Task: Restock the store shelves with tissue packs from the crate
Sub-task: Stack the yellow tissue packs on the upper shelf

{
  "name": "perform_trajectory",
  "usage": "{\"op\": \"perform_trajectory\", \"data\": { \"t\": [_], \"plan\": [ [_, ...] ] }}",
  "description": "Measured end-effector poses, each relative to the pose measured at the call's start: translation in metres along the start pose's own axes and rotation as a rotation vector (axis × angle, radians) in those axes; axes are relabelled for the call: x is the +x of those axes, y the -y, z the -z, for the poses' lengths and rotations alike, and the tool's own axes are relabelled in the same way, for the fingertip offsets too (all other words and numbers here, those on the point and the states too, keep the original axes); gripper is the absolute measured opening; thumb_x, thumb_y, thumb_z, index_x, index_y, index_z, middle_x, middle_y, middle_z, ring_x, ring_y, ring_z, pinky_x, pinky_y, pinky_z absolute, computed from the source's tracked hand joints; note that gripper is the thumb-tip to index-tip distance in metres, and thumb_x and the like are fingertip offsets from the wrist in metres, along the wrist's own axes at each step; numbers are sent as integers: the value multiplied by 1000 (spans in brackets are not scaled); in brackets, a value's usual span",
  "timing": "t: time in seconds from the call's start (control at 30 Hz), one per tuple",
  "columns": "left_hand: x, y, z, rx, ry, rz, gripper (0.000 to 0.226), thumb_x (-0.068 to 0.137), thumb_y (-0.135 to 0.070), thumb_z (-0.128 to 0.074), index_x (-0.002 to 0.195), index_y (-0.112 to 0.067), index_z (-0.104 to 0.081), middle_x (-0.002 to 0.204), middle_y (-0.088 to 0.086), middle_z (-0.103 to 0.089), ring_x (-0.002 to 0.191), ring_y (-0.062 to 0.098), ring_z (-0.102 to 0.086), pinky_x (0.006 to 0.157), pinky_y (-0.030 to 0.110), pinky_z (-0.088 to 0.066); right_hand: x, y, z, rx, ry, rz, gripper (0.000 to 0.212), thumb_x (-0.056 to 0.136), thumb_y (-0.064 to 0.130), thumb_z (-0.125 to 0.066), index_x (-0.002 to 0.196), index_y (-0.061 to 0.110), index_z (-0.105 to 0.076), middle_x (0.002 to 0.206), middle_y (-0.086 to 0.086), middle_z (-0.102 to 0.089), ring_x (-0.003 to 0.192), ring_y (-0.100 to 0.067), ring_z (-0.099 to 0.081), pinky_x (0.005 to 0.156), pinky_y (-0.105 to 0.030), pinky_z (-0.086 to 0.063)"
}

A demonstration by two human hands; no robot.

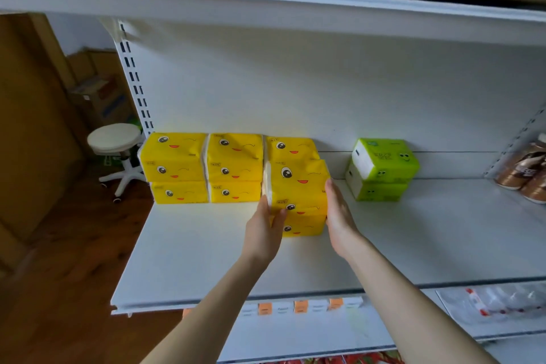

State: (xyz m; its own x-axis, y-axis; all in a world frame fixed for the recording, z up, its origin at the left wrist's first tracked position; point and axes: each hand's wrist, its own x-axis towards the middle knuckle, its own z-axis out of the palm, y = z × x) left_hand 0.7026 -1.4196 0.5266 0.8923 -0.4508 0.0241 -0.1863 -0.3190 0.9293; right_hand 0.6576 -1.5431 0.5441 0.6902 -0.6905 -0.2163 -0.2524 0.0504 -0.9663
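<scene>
On the white shelf [206, 251], yellow tissue packs with cartoon faces [204, 168] stand stacked in rows against the back panel at the left. In front of the third row, a stack of the same yellow packs [300, 186] rests on the shelf between my hands. My left hand [264, 230] holds its left side, with the thumb wrapped over the front face. Straight fingers of my right hand [339, 216] press flat against the stack's right side. Two green tissue packs [382, 168] sit stacked further right. The crate is out of view.
Brown cans [529, 174] lie at the shelf's right end beyond a slotted upright. The shelf above [266, 6] overhangs. A white stool [115, 142] and cardboard boxes [97, 89] stand on the wooden floor at left. Price tags [300, 306] line the shelf's front edge.
</scene>
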Motion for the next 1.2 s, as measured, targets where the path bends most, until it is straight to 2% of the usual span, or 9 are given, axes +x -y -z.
{"op": "perform_trajectory", "data": {
  "t": [0.4, 0.5, 0.57, 0.67, 0.73, 0.8, 0.9, 1.1, 1.2],
  "plan": [
    [-1, -1, -2, -27, 17, -14, 51, 97, -21, -45, 144, -14, -29, 138, 4, -49, 124, 24, -50, 94, 30, -45, -5, 4, 0, 0, 13, 13, 52, 97, 51, -23, 144, 29, -28, 149, 0, -34, 135, -22, -36, 109, -39, -28],
    [-2, 1, 2, -60, -8, -22, 69, 91, -26, -57, 148, -18, -19, 150, 1, -35, 135, 24, -38, 101, 36, -42, -8, 8, 4, 1, -1, 80, 50, 97, 45, -32, 143, 24, -30, 148, -1, -36, 133, -20, -38, 100, -29, -31],
    [-4, -4, 6, -40, -112, -65, 75, 89, -31, -59, 149, -21, -14, 156, -1, -19, 143, 21, -23, 110, 38, -32, -7, 11, 8, -40, -65, 192, 52, 97, 38, -39, 145, 21, -28, 151, 0, -32, 136, -17, -34, 100, -24, -28],
    [4, -21, 11, 217, -229, -313, 66, 92, -42, -49, 148, -19, -21, 158, 2, -12, 146, 18, -11, 113, 33, -20, -4, 18, 9, -340, -139, 450, 49, 97, 30, -43, 143, 14, -33, 153, -5, -28, 142, -17, -25, 111, -25, -20],
    [16, -31, 13, 524, -150, -442, 61, 95, -48, -35, 147, -19, -24, 158, 2, -9, 146, 17, -4, 116, 38, -12, 1, 21, 7, -600, -104, 603, 49, 98, 32, -39, 141, 10, -37, 152, -10, -30, 143, -20, -23, 115, -32, -18],
    [26, -36, 13, 748, -25, -423, 57, 98, -47, -25, 148, -21, -19, 158, 0, -4, 146, 15, 4, 117, 41, -3, 6, 23, 5, -827, -45, 622, 54, 97, 39, -31, 143, 13, -34, 154, -7, -26, 144, -18, -18, 117, -39, -16],
    [35, -34, 16, 847, 78, -325, 58, 99, -46, -17, 149, -19, -12, 158, -1, -2, 146, 14, 6, 117, 39, 1, 9, 21, 4, -991, 28, 498, 52, 100, 37, -26, 147, 15, -22, 158, -1, -13, 146, -12, -6, 117, -42, -10],
    [36, -31, 17, 840, 116, -295, 58, 99, -45, -18, 149, -16, -12, 158, 1, -3, 146, 15, 4, 118, 37, -2, 7, 18, 2, -946, 57, 453, 52, 101, 35, -26, 147, 13, -22, 158, -1, -11, 146, -13, -6, 118, -43, -10],
    [33, -32, 18, 657, 34, -361, 56, 100, -39, -26, 149, -14, -18, 158, 3, -7, 146, 16, 0, 119, 37, -7, 6, 18, 3, -712, -5, 549, 48, 99, 27, -37, 143, 7, -32, 155, -8, -23, 144, -17, -16, 117, -31, -14]
  ]
}}
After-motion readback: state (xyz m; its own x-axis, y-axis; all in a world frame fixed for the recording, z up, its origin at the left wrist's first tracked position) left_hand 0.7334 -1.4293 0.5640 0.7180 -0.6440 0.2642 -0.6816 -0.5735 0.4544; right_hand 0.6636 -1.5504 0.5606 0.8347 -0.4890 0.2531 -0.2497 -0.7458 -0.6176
